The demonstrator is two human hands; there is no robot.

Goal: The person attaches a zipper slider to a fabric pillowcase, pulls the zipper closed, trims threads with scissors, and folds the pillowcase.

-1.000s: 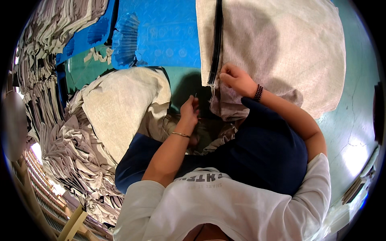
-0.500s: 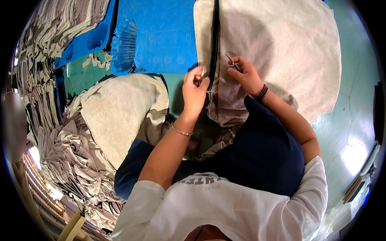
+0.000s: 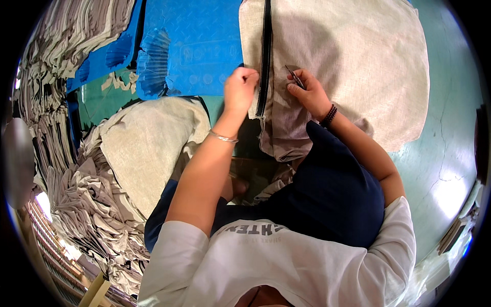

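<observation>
Raised since the frame one second earlier, the left hand (image 3: 240, 92) curls at the left edge of a large beige cloth panel (image 3: 368, 71); whether it pinches anything cannot be told. The panel spreads toward one o'clock, with heaped beige fabric (image 3: 92, 189) at nine and a blue plastic sheet (image 3: 204, 41) at eleven. Black trim (image 3: 264, 61) separates the hands. Toward one o'clock, the right hand (image 3: 313, 96) grasps a slim metal tool (image 3: 295, 79). Edge finishing appears under way; the next move calls for steady cloth and careful tips.
</observation>
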